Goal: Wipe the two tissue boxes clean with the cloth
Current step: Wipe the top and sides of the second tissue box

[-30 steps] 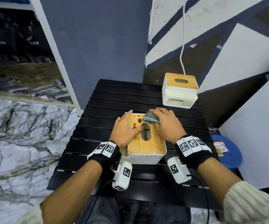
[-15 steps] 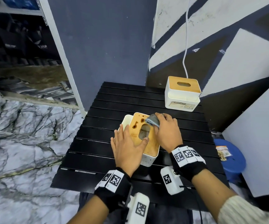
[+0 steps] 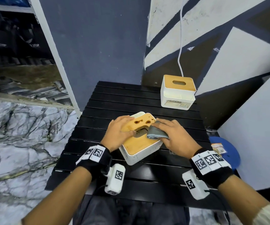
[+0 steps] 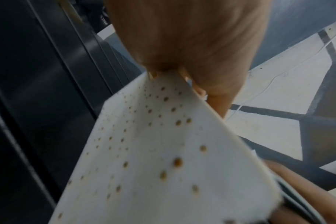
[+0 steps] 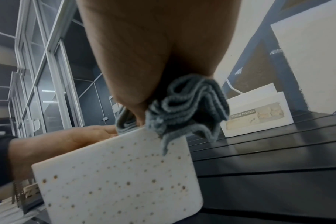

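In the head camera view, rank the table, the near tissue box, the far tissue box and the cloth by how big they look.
1. black slatted table
2. near tissue box
3. far tissue box; it looks slightly smaller, but it is farther away, so true size is unsure
4. grey cloth, partly hidden under the right hand

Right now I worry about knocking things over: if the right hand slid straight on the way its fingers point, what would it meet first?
Probably nothing soon: the right hand, holding the grey cloth, points along the near tissue box lid toward bare table slats; the far tissue box sits off right.
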Tool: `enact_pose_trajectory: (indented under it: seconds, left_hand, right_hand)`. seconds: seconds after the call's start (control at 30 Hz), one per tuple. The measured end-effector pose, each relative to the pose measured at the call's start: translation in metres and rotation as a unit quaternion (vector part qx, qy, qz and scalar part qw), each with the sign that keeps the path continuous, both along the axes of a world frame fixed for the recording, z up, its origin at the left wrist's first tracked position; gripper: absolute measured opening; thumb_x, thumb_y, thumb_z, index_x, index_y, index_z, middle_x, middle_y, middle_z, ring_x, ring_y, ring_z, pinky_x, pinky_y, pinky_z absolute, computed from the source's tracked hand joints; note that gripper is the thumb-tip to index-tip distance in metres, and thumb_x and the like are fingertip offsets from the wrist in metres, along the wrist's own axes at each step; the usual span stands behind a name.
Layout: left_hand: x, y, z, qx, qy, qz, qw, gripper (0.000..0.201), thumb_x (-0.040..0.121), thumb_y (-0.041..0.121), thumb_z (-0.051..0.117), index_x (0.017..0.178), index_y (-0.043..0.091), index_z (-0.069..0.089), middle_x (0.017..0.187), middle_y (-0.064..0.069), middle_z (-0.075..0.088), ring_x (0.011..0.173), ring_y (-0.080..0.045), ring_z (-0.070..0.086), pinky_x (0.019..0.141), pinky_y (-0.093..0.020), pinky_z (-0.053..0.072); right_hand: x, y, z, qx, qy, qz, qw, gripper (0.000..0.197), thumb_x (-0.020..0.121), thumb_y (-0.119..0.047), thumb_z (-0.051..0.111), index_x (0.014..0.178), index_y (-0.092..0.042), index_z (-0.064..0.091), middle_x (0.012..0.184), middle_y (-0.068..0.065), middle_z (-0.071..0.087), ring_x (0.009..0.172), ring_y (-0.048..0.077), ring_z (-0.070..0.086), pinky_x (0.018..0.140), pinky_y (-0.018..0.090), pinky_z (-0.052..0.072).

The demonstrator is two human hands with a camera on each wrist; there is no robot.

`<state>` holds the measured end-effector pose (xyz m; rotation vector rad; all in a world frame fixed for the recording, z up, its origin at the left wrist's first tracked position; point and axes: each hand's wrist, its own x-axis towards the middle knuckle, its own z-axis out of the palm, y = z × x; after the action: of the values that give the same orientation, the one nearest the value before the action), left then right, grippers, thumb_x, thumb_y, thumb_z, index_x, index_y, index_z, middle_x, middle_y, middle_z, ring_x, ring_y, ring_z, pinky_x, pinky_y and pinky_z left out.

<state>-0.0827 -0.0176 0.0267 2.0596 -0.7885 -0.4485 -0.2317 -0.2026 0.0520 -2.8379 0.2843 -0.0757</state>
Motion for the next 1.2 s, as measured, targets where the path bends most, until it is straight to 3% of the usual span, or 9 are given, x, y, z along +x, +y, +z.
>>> enact_pose_trajectory:
  seconds: [0.1, 0.2, 0.27, 0.33, 0.37, 0.5, 0.63, 1.03, 1.2]
  left_hand:
    - [0.017, 0.000, 0.001, 0.015, 0.031, -0.059, 0.998, 0.050, 0.084, 0.027, 0.079, 0.126, 0.045, 0.059, 0.139, 0.019, 0.047, 0.138, -0.019, 0.038, 0.121, -0.051, 0.025]
    - [0.023, -0.003, 0.003, 0.031, 0.016, -0.069, 0.997, 0.049, 0.085, 0.030, 0.078, 0.128, 0.045, 0.059, 0.146, 0.016, 0.043, 0.139, -0.020, 0.037, 0.120, -0.050, 0.027]
    - [0.018, -0.002, 0.002, 0.023, 0.000, -0.034, 0.999, 0.052, 0.089, 0.032, 0.074, 0.137, 0.039, 0.055, 0.153, 0.012, 0.038, 0.142, -0.019, 0.034, 0.122, -0.040, 0.023]
    - [0.009, 0.001, 0.001, 0.010, -0.022, 0.021, 0.999, 0.057, 0.092, 0.030, 0.071, 0.145, 0.028, 0.050, 0.157, 0.006, 0.034, 0.144, -0.016, 0.033, 0.115, -0.023, 0.020]
    - [0.003, 0.002, 0.001, 0.007, -0.029, 0.045, 0.999, 0.059, 0.093, 0.030, 0.069, 0.148, 0.024, 0.048, 0.158, 0.003, 0.033, 0.144, -0.016, 0.032, 0.112, -0.021, 0.020]
    - [-0.013, -0.001, 0.000, 0.000, -0.018, 0.088, 0.996, 0.065, 0.096, 0.031, 0.065, 0.154, 0.020, 0.037, 0.160, -0.002, 0.030, 0.146, -0.019, 0.032, 0.115, -0.029, 0.025]
    - [-0.011, -0.005, -0.003, -0.014, -0.035, 0.118, 0.992, 0.065, 0.095, 0.028, 0.065, 0.153, 0.017, 0.036, 0.153, -0.005, 0.043, 0.140, -0.023, 0.041, 0.113, -0.033, 0.031]
    - [-0.007, -0.001, -0.001, 0.021, -0.061, 0.097, 0.993, 0.062, 0.096, 0.028, 0.062, 0.151, 0.016, 0.036, 0.148, -0.006, 0.041, 0.132, -0.027, 0.046, 0.109, -0.039, 0.036]
    - [-0.009, -0.007, -0.001, 0.012, -0.044, 0.100, 0.994, 0.061, 0.097, 0.025, 0.060, 0.151, 0.015, 0.034, 0.150, -0.007, 0.038, 0.132, -0.027, 0.046, 0.110, -0.039, 0.036]
  right_hand:
    - [-0.003, -0.001, 0.000, 0.001, 0.008, 0.029, 1.000, 0.057, 0.087, -0.022, 0.057, 0.141, -0.034, 0.041, 0.150, -0.007, 0.037, 0.111, 0.022, 0.045, 0.098, 0.043, 0.042]
    - [-0.006, 0.008, -0.003, 0.008, -0.010, 0.001, 1.000, 0.058, 0.088, -0.021, 0.056, 0.142, -0.033, 0.038, 0.150, -0.007, 0.036, 0.110, 0.019, 0.043, 0.099, 0.041, 0.041]
    - [-0.007, 0.018, -0.008, 0.003, -0.032, -0.031, 0.999, 0.058, 0.088, -0.021, 0.056, 0.143, -0.031, 0.038, 0.148, -0.007, 0.038, 0.109, 0.019, 0.043, 0.098, 0.041, 0.043]
    - [-0.007, 0.029, -0.012, -0.007, -0.047, -0.066, 0.997, 0.057, 0.089, -0.024, 0.056, 0.143, -0.029, 0.038, 0.148, -0.004, 0.038, 0.112, 0.022, 0.043, 0.098, 0.041, 0.043]
    - [-0.006, 0.035, -0.014, -0.010, -0.054, -0.082, 0.995, 0.057, 0.089, -0.025, 0.056, 0.143, -0.029, 0.038, 0.148, -0.002, 0.038, 0.113, 0.023, 0.044, 0.098, 0.042, 0.044]
    - [-0.007, 0.053, -0.017, -0.016, -0.072, -0.108, 0.991, 0.058, 0.089, -0.025, 0.057, 0.144, -0.024, 0.037, 0.147, 0.004, 0.040, 0.112, 0.025, 0.046, 0.097, 0.042, 0.046]
    - [-0.012, 0.056, -0.015, -0.015, -0.068, -0.101, 0.992, 0.059, 0.091, -0.028, 0.055, 0.146, -0.024, 0.034, 0.147, 0.003, 0.039, 0.113, 0.023, 0.044, 0.099, 0.040, 0.044]
    - [0.024, 0.036, -0.005, -0.035, -0.031, -0.122, 0.991, 0.052, 0.093, -0.028, 0.050, 0.143, -0.028, 0.036, 0.149, -0.001, 0.036, 0.115, 0.026, 0.043, 0.094, 0.042, 0.045]
    - [0.005, 0.041, -0.006, -0.014, -0.025, -0.103, 0.994, 0.055, 0.093, -0.032, 0.049, 0.145, -0.028, 0.031, 0.152, 0.000, 0.031, 0.116, 0.025, 0.042, 0.097, 0.043, 0.044]
